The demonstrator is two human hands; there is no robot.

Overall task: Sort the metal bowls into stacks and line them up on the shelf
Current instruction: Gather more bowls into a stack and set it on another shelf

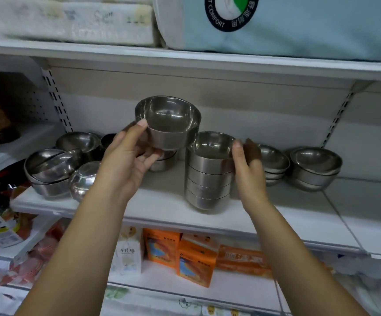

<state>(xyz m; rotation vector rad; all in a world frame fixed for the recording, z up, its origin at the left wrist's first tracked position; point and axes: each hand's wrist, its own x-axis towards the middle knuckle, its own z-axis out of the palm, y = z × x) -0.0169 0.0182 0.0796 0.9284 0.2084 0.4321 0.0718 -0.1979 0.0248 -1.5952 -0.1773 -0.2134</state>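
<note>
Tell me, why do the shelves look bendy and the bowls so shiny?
Head view: the wide-angle lens bows the shelf; light leaves bright streaks in the held bowl and on the bowl stack; the bottom-corner packages look blurred.

White shelf (pixel 162 213): jumbled bowls (pixel 52 169) left, tall stack (pixel 208 183) centre, short stack (pixel 273 165), wider stack (pixel 314 169) right.

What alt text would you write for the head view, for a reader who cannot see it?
The left hand holds a metal bowl above a white shelf, while the right hand grips a stack of bowls. Other bowls sit on both sides.
</note>
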